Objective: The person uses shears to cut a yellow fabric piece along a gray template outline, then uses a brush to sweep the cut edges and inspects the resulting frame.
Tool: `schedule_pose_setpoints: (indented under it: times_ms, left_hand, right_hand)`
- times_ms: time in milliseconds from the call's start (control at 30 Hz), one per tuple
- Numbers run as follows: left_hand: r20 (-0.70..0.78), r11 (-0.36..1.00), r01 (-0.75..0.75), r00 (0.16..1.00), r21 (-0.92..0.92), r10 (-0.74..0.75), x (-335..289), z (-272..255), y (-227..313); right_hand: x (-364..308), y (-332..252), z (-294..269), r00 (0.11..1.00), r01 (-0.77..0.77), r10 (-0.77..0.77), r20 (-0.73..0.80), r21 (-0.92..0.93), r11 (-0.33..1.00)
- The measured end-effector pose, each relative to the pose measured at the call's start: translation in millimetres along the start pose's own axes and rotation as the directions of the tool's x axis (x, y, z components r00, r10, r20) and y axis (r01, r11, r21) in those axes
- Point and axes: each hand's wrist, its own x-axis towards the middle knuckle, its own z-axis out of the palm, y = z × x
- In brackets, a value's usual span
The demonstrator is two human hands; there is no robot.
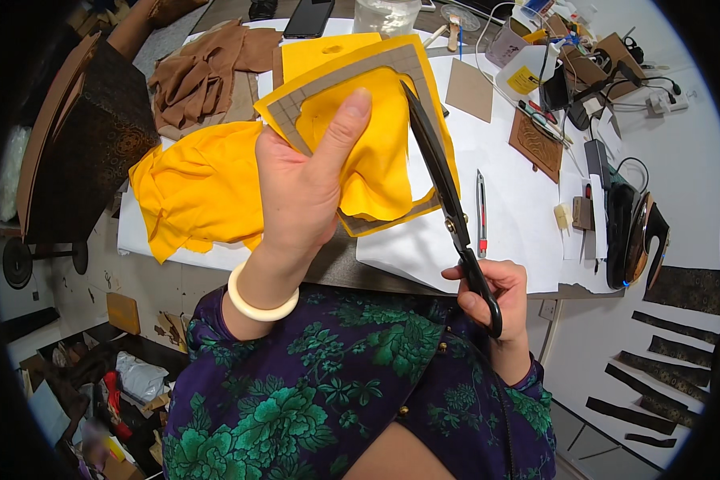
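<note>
My left hand (308, 180) is closed on a yellow fabric-covered frame, its thumb pressed on the loose yellow cloth (376, 164) in the middle. Grey-brown board (286, 104) shows between that cloth and the folded yellow edge. My right hand (496, 296) grips the handles of long black scissors (440, 168). Their blades look almost closed and lie along the right side of the inner cloth, where a white gap shows through. The blade tips reach the frame's upper right corner. Crumpled yellow fabric (204, 188) lies on the table left of my left hand.
A box cutter (481, 212) lies on white paper right of the scissors. Brown leather pieces (196, 80) are heaped at the back left. Farther right are a grey card (470, 90), a tooled leather piece (536, 144), a white bottle (528, 76) and cables. A phone (310, 19) lies at the back.
</note>
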Motion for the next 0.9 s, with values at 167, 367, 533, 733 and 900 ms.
schedule_pose_setpoints:
  times_ms: [167, 367, 533, 733, 900]
  left_hand:
    - [-0.005, 1.0, 0.009, 1.0, 0.016, -0.009, -1, 2, 2]
    - [0.005, 0.998, 0.014, 1.0, 0.062, -0.014, 0, -2, 5]
    - [0.025, 0.992, 0.026, 0.999, 0.122, -0.029, 0, -4, 13]
    - [0.058, 0.984, 0.022, 0.998, 0.175, -0.033, 1, -8, 18]
    - [0.099, 0.975, 0.057, 0.992, 0.213, -0.08, 1, -9, 26]
  right_hand:
    - [-1, -1, -1, 1.0, -0.003, 0.003, 0.001, -0.026, 1.0]
    - [-1, -2, -3, 0.999, 0.032, -0.032, 0.002, -0.09, 0.995]
    - [0, -9, -11, 0.999, 0.028, -0.025, 0.021, -0.194, 0.981]
    - [-2, -11, -16, 1.0, 0.014, -0.012, 0.01, -0.209, 0.978]
    - [0, -12, -22, 0.997, 0.052, -0.041, 0.065, -0.181, 0.982]
